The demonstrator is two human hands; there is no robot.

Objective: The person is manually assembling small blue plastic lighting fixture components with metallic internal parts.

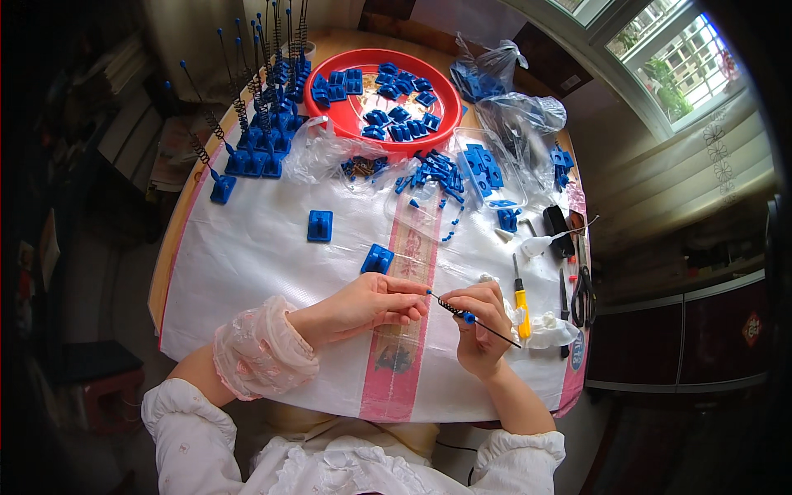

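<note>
Between my two hands is a thin black rod [497, 332] with a coiled black spring on it and blue plastic pieces at its tip and middle. My right hand [481, 318] pinches it around the spring. At the rod's small blue tip, the fingers of my left hand [369, 304] are closed together; whether they grip the tip or only touch it is hard to tell. Just beyond my left hand lies a blue plastic base [377, 259], tilted on the sheet. A second blue base [320, 226] lies farther left.
Assembled spring rods on blue bases [257, 157] stand upright at the far left. Behind are a red basin [328, 64] of blue parts and a pile of small blue pieces [437, 175]. At right lie a yellow-handled screwdriver [521, 307], black scissors [582, 293] and a white squeeze bottle [535, 247].
</note>
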